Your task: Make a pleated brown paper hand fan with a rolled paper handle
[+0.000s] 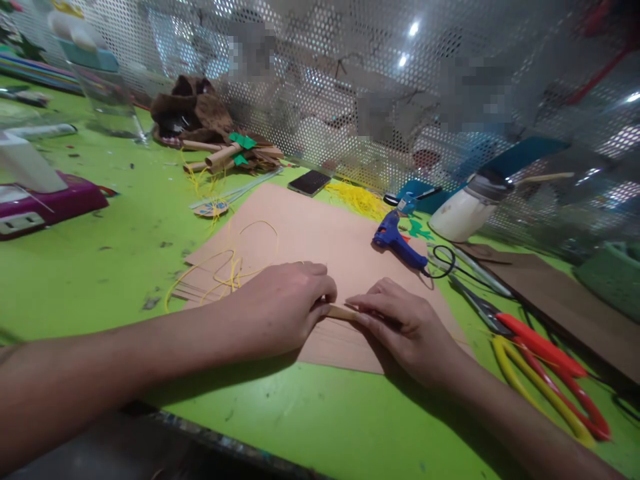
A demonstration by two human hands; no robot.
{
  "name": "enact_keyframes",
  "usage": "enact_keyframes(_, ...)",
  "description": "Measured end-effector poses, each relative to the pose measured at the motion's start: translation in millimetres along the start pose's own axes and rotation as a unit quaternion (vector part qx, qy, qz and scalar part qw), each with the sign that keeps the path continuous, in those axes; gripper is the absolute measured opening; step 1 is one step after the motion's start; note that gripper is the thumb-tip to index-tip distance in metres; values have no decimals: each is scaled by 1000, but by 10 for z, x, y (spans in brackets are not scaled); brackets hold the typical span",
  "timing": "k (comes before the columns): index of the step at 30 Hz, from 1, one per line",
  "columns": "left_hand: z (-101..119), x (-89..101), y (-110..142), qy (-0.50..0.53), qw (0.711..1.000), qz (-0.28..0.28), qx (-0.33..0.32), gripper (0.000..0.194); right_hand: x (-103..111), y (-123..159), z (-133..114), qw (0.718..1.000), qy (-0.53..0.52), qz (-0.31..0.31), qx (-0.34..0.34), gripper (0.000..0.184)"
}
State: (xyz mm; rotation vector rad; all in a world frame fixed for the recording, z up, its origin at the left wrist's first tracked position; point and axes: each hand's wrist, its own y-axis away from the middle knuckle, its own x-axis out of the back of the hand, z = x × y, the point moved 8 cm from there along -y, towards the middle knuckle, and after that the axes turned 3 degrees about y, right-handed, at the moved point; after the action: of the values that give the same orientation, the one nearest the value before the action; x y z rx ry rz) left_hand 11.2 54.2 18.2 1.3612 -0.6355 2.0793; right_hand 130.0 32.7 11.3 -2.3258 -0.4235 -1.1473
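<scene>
Between my two hands lies a thin rolled strip of brown paper (342,311), pinched near both ends. The fingers of my left hand (295,300) are curled on its left end. My right hand (400,323) grips the right end between thumb and fingers. Beneath them is a stack of brown paper sheets (305,227) on the green table. Loose yellow string (233,267) curls over the sheets beside my left hand. Past my right hand rests a blue glue gun (400,243) with a black cord.
Large scissors (540,373) with red and yellow handles lie at right. A phone (309,182), yellow shreds (357,199) and a white bottle (465,210) are farther back. Paper rolls (225,155) with green tape lie back left. A purple power strip (55,200) stands left. Perforated metal mesh (320,87) borders the table.
</scene>
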Motion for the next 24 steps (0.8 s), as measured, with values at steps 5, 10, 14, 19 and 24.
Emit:
enact_keyframes(5,-13,-9,-24,-2,1000,-7,-4,22,-31,-27,0,999,-9,-32,-5,23)
enact_keyframes(10,-10,9,-37,4,1000,-4,-8,22,-36,-53,25,998,-27,-55,-34,21)
enact_keyframes(14,-31,-9,-45,6,1000,-16,-10,24,-44,-63,25,997,-15,-66,-48,20)
enact_keyframes(19,-97,-28,-58,37,999,-19,-4,23,-58,-70,35,997,-13,-65,-48,20)
enact_keyframes(24,-122,-2,-63,56,998,-5,15,22,-57,-86,25,997,9,-63,-38,21)
